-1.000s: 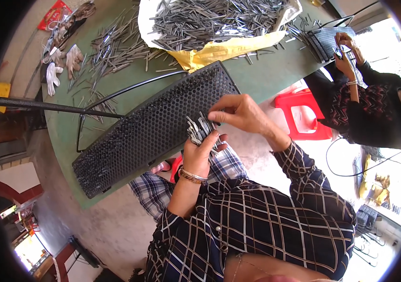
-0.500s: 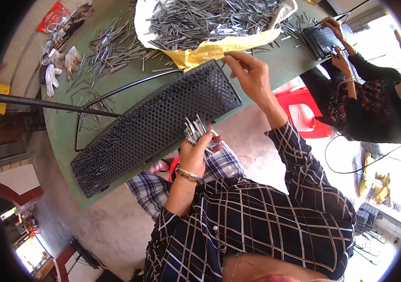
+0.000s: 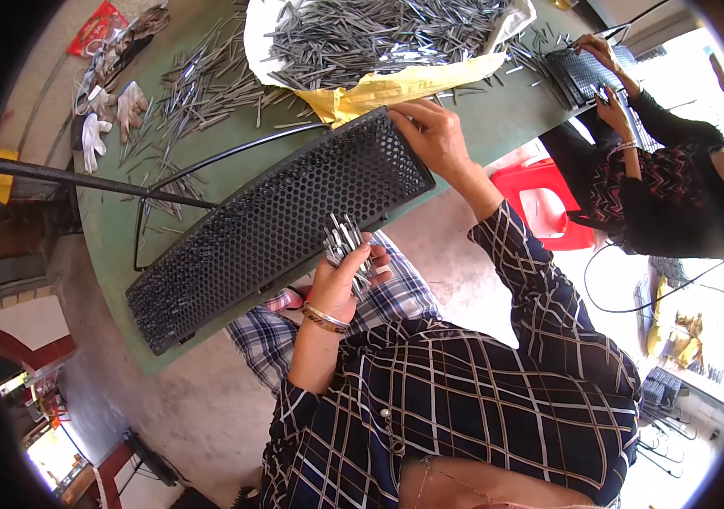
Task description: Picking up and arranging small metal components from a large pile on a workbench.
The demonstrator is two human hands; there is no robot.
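Note:
A long black perforated panel (image 3: 281, 225) lies slantwise along the front edge of the green table. Its round holes are in rows, and short rods (image 3: 163, 297) stand densely in those at its left end. More stick up along its far edge. My left hand (image 3: 347, 270) is wrapped around a bundle of thin silvery metal rods (image 3: 343, 242), just off the panel's near side. At the panel's upper right corner, my right hand (image 3: 437, 136) has thumb and forefinger pinched together; whatever is between them is too small to make out.
Behind the panel, a white and yellow sack (image 3: 413, 81) is heaped with metal rods. More loose rods (image 3: 209, 97) lie scattered over the green table (image 3: 294, 161). Gloves (image 3: 93, 140) rest at its left edge. A co-worker (image 3: 667, 178) handles another panel at right, near a red stool (image 3: 540, 204).
My right hand has moved slightly left and down onto the panel's corner. The left hand has dropped a little with its rods.

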